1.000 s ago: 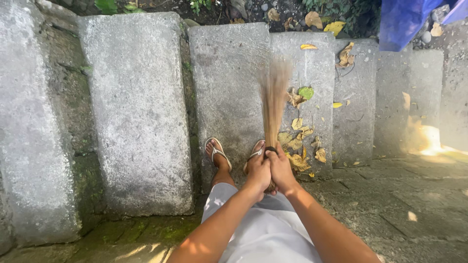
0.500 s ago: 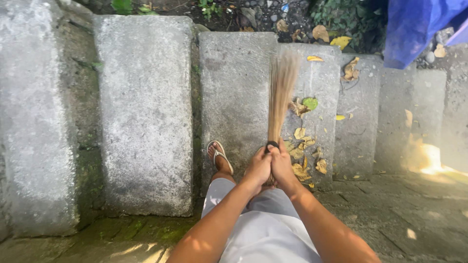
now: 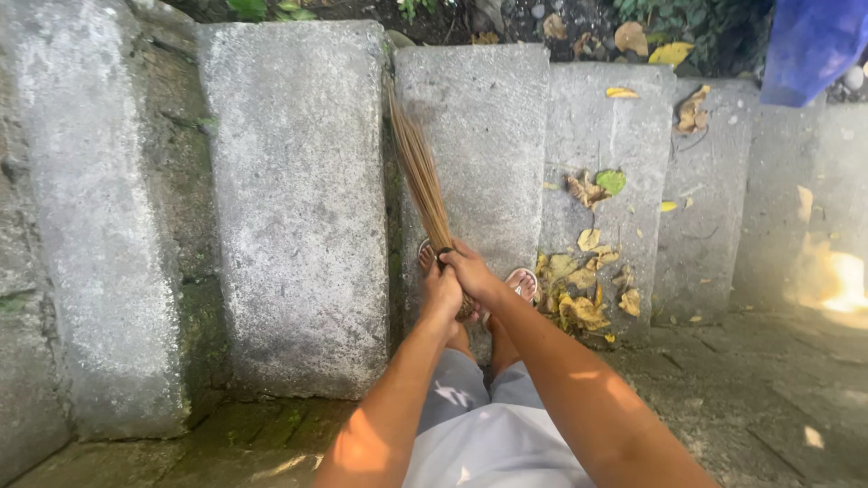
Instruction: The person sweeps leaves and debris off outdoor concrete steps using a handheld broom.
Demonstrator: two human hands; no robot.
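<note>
Over the concrete slabs [image 3: 298, 199], both hands close tightly around the bound neck of a stick broom [image 3: 418, 172], the left hand [image 3: 440, 294] just below the right hand [image 3: 470, 271], its bristles angled up-left across the gap. Dry leaves [image 3: 579, 289] lie to the right by the sandalled foot [image 3: 522, 283]. Good sweeping probably means low, short strokes with the tips touching the concrete.

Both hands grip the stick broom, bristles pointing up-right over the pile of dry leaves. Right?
Not quite. Left hand and right hand do grip the broom, but the head view shows its bristles slanting up-left, away from the dry leaves.
</note>
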